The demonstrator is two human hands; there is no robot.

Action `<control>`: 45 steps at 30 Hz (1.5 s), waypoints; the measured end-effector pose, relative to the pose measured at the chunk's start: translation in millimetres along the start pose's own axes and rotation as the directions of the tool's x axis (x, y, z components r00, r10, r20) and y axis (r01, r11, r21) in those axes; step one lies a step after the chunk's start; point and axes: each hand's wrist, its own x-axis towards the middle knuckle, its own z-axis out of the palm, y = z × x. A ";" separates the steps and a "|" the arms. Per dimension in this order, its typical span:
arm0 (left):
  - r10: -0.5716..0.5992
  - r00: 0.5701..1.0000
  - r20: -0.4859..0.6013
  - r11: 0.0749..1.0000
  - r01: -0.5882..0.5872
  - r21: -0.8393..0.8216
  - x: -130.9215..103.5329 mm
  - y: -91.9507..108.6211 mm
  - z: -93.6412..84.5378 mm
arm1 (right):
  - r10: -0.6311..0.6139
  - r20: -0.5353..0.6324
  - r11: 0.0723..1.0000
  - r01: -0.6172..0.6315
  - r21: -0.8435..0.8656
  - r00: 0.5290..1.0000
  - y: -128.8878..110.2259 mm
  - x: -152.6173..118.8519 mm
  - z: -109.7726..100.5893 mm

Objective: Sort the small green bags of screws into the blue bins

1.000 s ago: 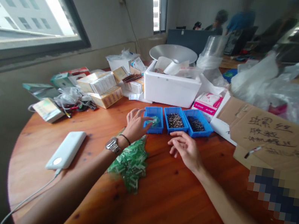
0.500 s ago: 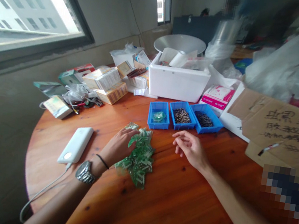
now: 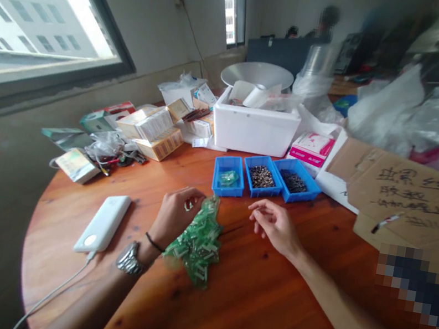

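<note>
A pile of small clear packets with green pieces inside (image 3: 200, 243) lies on the wooden table in front of me. At its upper left edge, my left hand (image 3: 175, 213) is closed, thumb and index finger pinched on one of the green packets. Part of that packet shows through the loop of the fingers; the rest is hidden. To the right of the pile, my right hand (image 3: 274, 227) is held with loosely bent fingers apart and nothing in them. It is nearest to the blue trays, just short of a tray of brownish small metal parts (image 3: 261, 177).
Beside it stand a blue tray with a green packet (image 3: 228, 177) and one with dark small parts (image 3: 294, 181). Behind them is a white foam box (image 3: 254, 128). A white power bank (image 3: 103, 224) with a cable lies left; a cardboard flap (image 3: 408, 196) stands right.
My left hand has gone from spread fingers over the pile to a pinch at its upper left edge. My right hand keeps nearly the same pose. The view has shifted slightly.
</note>
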 end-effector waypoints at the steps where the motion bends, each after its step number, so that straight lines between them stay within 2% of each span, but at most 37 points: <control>1: -0.066 0.998 0.002 0.990 0.066 -0.124 0.4 8.0 -0.1 | 0.005 0.008 1.000 -0.005 0.015 1.000 -2.9 -0.8 1.8; 3: -0.174 0.981 0.081 0.893 0.192 -0.407 1.1 23.3 5.1 | 0.023 0.051 0.997 -0.027 0.071 0.998 -9.1 -2.4 6.4; 6: -0.245 0.938 0.245 0.584 0.345 -0.735 1.1 40.8 26.1 | 0.078 0.078 0.981 -0.090 0.172 0.994 -15.9 -3.0 12.1; 8: -0.256 0.907 0.334 0.384 0.412 -0.826 -0.2 48.5 43.4 | 0.138 0.002 0.959 -0.134 0.249 0.990 -17.9 -1.8 12.8; 9: -0.250 0.897 0.366 0.314 0.432 -0.846 -1.2 51.4 51.2 | 0.175 -0.036 0.944 -0.157 0.290 0.984 -18.4 -1.0 12.1; 11: -0.231 0.886 0.401 0.234 0.451 -0.861 -4.1 55.5 63.3 | 0.251 -0.034 0.908 -0.223 0.356 0.968 -18.7 0.7 9.5; 13: -0.217 0.877 0.429 0.211 0.471 -0.857 -7.3 57.3 70.5 | 0.296 0.034 0.882 -0.287 0.374 0.955 -18.3 1.5 6.6; 16: -0.212 0.862 0.460 0.276 0.505 -0.818 -10.9 55.7 75.0 | 0.306 0.053 0.886 -0.304 0.349 0.951 -15.9 1.5 3.7; 19: -0.228 0.881 0.415 0.404 0.474 -0.783 -11.0 51.5 74.1 | 0.246 -0.029 0.938 -0.231 0.259 0.969 -11.8 1.8 2.5; 20: -0.231 0.881 0.412 0.410 0.472 -0.780 -10.1 50.5 72.5 | 0.195 -0.070 0.962 -0.177 0.209 0.978 -10.4 1.9 2.4; 24: -0.200 0.869 0.453 0.321 0.495 -0.808 -4.2 51.7 61.8 | -0.079 -0.169 0.997 0.082 0.011 0.982 -6.9 0.7 3.6; 25: -0.196 0.879 0.434 0.346 0.476 -0.808 -2.9 52.9 59.3 | -0.135 -0.166 0.991 0.133 -0.022 0.977 -6.5 -0.2 4.3; 27: -0.186 0.913 0.363 0.480 0.407 -0.777 -0.9 54.6 56.0 | -0.206 -0.145 0.978 0.199 -0.061 0.968 -6.1 -2.4 6.1; 29: -0.163 0.943 0.292 0.623 0.327 -0.710 1.7 53.5 54.8 | -0.209 -0.124 0.978 0.204 -0.051 0.970 -6.0 -4.8 7.9; 32: -0.138 0.972 0.191 0.757 0.228 -0.612 14.9 44.1 52.4 | -0.142 -0.099 0.990 0.141 -0.015 0.985 -6.2 -6.7 8.8; 37: -0.058 0.997 -0.050 0.920 0.034 -0.391 74.0 15.5 40.8 | -0.129 -0.125 0.990 0.135 0.043 0.984 -4.1 -3.5 5.3; 38: -0.027 0.998 -0.051 0.950 0.010 -0.311 86.5 10.3 39.0 | -0.128 -0.123 0.990 0.135 0.045 0.984 -3.4 -2.6 4.5; 41: 0.028 0.995 0.094 0.995 -0.019 -0.094 109.3 -1.9 34.9 | -0.126 -0.107 0.991 0.131 0.036 0.986 -1.5 -0.9 2.1; 43: 0.049 0.993 0.112 0.999 -0.047 -0.019 108.9 -9.5 29.8 | -0.127 -0.101 0.991 0.131 0.035 0.987 -0.6 -0.4 0.9; 45: 0.089 0.994 0.069 0.994 -0.093 0.055 99.0 -20.0 20.9 | -0.125 -0.102 0.991 0.130 0.043 0.987 0.6 0.0 0.0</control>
